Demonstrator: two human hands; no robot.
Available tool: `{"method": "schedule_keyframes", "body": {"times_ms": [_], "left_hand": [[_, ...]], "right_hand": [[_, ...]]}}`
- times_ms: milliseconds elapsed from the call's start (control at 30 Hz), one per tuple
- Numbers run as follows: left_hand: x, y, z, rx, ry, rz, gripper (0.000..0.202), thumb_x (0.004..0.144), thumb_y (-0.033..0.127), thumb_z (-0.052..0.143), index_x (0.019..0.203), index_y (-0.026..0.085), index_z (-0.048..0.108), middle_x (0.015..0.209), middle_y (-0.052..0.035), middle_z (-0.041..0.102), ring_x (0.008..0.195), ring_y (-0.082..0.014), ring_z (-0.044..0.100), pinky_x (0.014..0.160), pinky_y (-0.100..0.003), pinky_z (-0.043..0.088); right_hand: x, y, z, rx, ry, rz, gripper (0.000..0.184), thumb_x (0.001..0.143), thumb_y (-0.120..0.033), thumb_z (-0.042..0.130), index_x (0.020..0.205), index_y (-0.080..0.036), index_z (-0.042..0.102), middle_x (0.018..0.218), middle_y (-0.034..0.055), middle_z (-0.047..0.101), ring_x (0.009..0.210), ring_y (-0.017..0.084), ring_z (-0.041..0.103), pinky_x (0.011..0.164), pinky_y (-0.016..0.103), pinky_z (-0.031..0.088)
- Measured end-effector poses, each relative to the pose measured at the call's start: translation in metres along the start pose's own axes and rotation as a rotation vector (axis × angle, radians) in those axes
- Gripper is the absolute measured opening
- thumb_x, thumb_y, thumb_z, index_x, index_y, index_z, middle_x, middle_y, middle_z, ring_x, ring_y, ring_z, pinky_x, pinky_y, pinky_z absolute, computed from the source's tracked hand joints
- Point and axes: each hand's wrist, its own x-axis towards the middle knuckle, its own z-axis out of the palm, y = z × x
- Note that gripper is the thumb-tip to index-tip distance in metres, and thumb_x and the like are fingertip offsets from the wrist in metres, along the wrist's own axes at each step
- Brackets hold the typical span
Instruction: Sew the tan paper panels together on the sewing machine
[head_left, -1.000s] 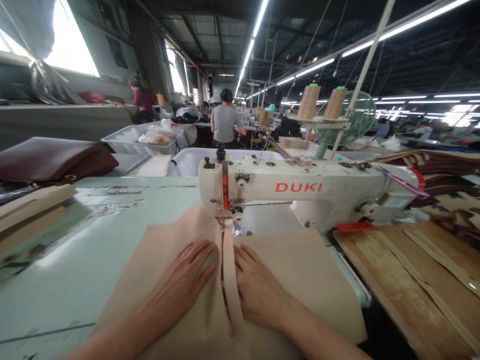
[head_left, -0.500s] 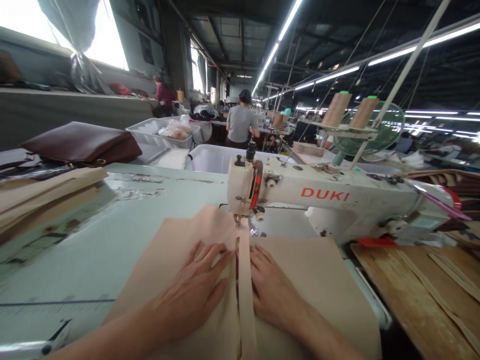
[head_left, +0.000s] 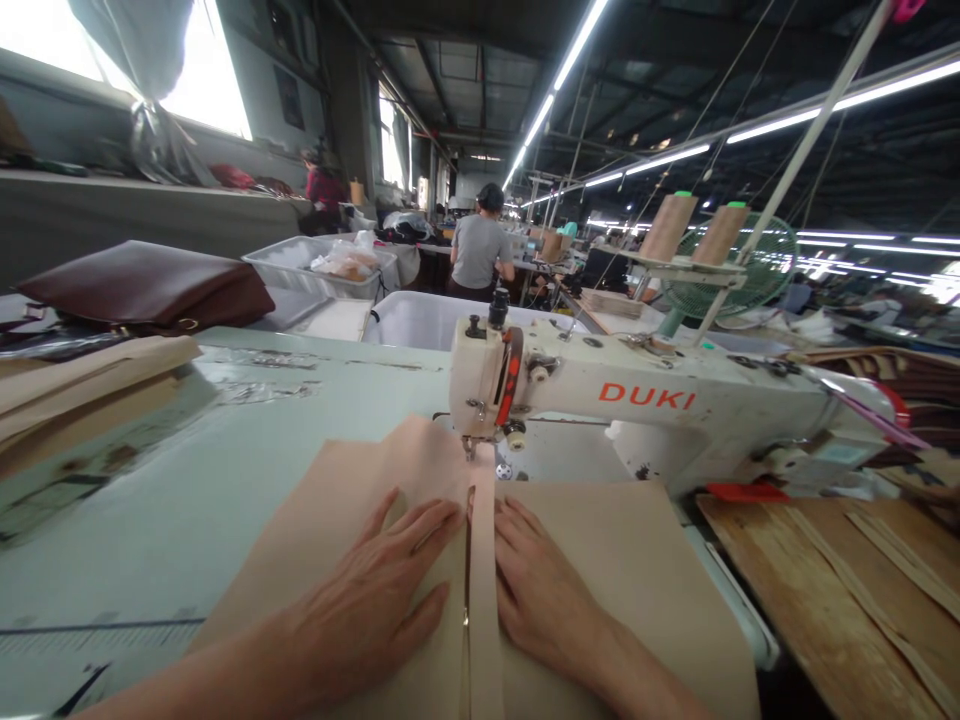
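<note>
My left hand (head_left: 382, 580) lies flat on a beige fabric panel (head_left: 300, 540), fingers spread, left of a dark lengthwise slit (head_left: 469, 560) with a small shiny bit in it. A narrow beige strip (head_left: 484, 580) runs along the slit's right side up to the presser foot (head_left: 469, 448) of a white sewing machine (head_left: 562, 375) marked DUKI. Against the strip's right edge rests my right hand (head_left: 544, 585), also flat, fingers stretched forward on the right part of the beige fabric (head_left: 637, 580). Both hands press from above and grasp nothing.
Folded beige pieces (head_left: 90, 385) and a brown leather bag (head_left: 142, 285) lie at the left. Thread cones (head_left: 667, 228) stand behind the machine. A wooden board (head_left: 810, 580) with strips is at the right. A person in grey (head_left: 480, 250) stands farther back.
The view has shifted slightly, so the machine and fabric appear a little lower and to the left. Both hands stay flat beside the strip in nearly the same place.
</note>
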Motion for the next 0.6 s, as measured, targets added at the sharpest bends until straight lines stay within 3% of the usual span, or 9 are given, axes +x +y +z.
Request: {"method": "schedule_keyframes", "body": {"times_ms": [200,300,400,500,600], "left_hand": [[0.008,0.003,0.001,0.0,0.051,-0.019,0.055,0.096,0.025,0.052,0.147,0.025,0.034,0.138,-0.0069,0.056,0.126,-0.025,0.054,0.12,-0.056,0.02],[0.009,0.002,0.004,0.027,0.075,-0.013,0.056,0.094,0.026,0.056,0.146,0.025,0.034,0.137,-0.0066,0.057,0.126,-0.0256,0.054,0.119,-0.054,0.024],[0.009,0.0,0.007,0.062,0.093,0.001,0.057,0.094,0.03,0.058,0.146,0.025,0.036,0.138,-0.0065,0.056,0.128,-0.027,0.052,0.119,-0.054,0.025],[0.009,-0.002,0.009,0.109,0.125,0.017,0.058,0.093,0.031,0.059,0.146,0.024,0.037,0.142,-0.0073,0.054,0.131,-0.0275,0.05,0.118,-0.051,0.029],[0.012,-0.003,0.012,0.178,0.189,0.052,0.06,0.091,0.03,0.059,0.147,0.02,0.038,0.145,-0.009,0.051,0.134,-0.0274,0.047,0.117,-0.046,0.032]], "right_hand": [[0.003,0.005,-0.006,0.101,0.024,0.01,0.042,0.093,-0.011,0.045,0.132,-0.017,0.057,0.142,0.0087,0.052,0.138,0.02,0.041,0.122,0.041,0.025],[0.007,0.008,-0.017,0.143,0.209,0.145,0.034,0.092,-0.009,0.043,0.117,-0.017,0.064,0.136,0.0096,0.057,0.13,0.02,0.05,0.114,0.038,0.039],[0.013,0.007,-0.025,0.085,0.413,0.243,0.032,0.091,-0.007,0.04,0.112,-0.015,0.063,0.126,0.0121,0.06,0.121,0.021,0.055,0.107,0.04,0.046],[0.016,0.006,-0.02,0.033,0.286,0.115,0.034,0.093,-0.009,0.043,0.121,-0.017,0.06,0.128,0.0096,0.06,0.124,0.022,0.053,0.11,0.042,0.042],[0.018,0.011,-0.007,-0.057,0.128,0.035,0.041,0.098,-0.015,0.042,0.138,-0.019,0.051,0.141,0.0075,0.053,0.134,0.023,0.045,0.117,0.05,0.031]]}}
